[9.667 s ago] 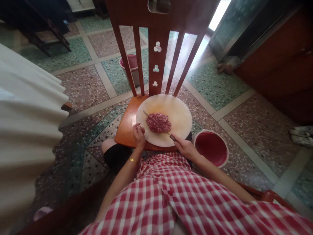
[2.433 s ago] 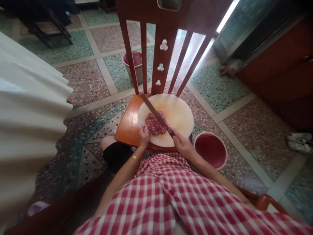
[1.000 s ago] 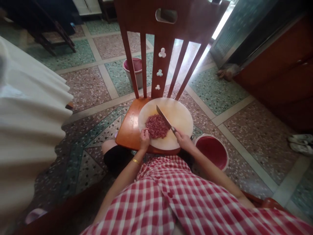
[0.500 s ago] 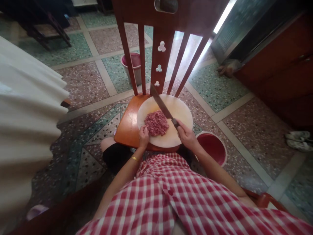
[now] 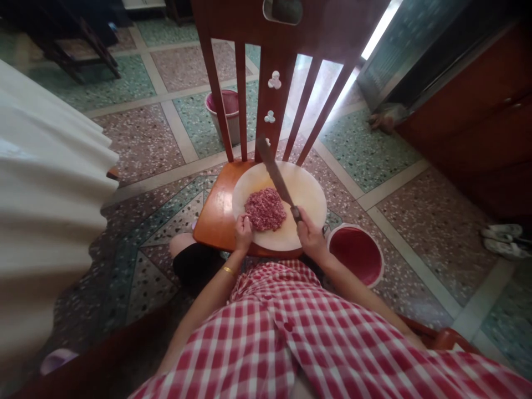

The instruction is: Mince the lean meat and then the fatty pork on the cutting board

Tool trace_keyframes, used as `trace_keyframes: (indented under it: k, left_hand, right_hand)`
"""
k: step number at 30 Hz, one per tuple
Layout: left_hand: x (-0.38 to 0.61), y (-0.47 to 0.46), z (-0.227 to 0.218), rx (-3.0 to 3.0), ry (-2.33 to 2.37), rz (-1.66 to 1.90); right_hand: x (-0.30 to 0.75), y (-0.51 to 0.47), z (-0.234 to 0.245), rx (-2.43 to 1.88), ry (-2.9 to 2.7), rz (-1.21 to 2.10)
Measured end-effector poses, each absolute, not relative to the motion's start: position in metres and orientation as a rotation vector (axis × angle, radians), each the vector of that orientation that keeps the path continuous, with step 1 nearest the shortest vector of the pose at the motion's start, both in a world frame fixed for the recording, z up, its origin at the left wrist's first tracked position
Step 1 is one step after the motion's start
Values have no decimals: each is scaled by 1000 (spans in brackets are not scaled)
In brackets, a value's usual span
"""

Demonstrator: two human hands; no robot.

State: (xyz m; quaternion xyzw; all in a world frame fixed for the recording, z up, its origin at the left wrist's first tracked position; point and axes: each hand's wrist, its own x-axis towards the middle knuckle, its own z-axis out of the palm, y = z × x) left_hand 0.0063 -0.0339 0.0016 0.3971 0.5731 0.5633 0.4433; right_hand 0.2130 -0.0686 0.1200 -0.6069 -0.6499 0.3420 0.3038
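Red-brown wood forms the chair [image 5: 214, 213], which carries a round pale board [image 5: 310, 194]; a bucket [image 5: 358, 252] stands near its right side. The knife [image 5: 276, 176] slants over the board, blade toward the far left. Minced meat [image 5: 265, 209] lies on the board's left half. The right hand [image 5: 311, 235] clamps the knife's handle; the left hand [image 5: 243, 231] curls at the board's near left rim, its grip impossible to tell.

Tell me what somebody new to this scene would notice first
Probably the red mound of minced meat on the round, pale board, which sits on the seat of a wooden chair. Next would be the knife in the right hand, its blade pointing toward the chair's back. The red-and-white checked clothing also stands out, filling much of the bottom of the view.
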Motion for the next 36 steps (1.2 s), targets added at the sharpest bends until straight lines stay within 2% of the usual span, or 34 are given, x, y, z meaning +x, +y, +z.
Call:
trace_keyframes:
  k: [5,8,11,16,22,27,33,36]
  left_hand:
    - [0,-34,5,931,1443,1440]
    - [-5,-32,9,865,1455,1492]
    - [-9,-33,13,824,1440,1551]
    - [-13,-40,14,801,1415,1572]
    - [-16,-44,14,756,1411,1612]
    - [-22,-47,13,780,1437,1611]
    - [-27,-51,9,743,1489,1605]
    - [-29,-54,8,751,1512,1598]
  right_hand:
    - [217,-70,116,-1750,-1752,1055]
    - [217,-77,132,-1632,-1753,974]
    - [212,-84,127,-1598,-1802,902]
    - [213,-87,110,-1759,-1916,1052]
    - [208,-95,125,-1525,-1905,1025]
    - [208,-94,101,-1681,-1926,1127]
    - [209,-102,117,-1497,-2036,1072]
    - [207,-106,107,-1639,-2133,1074]
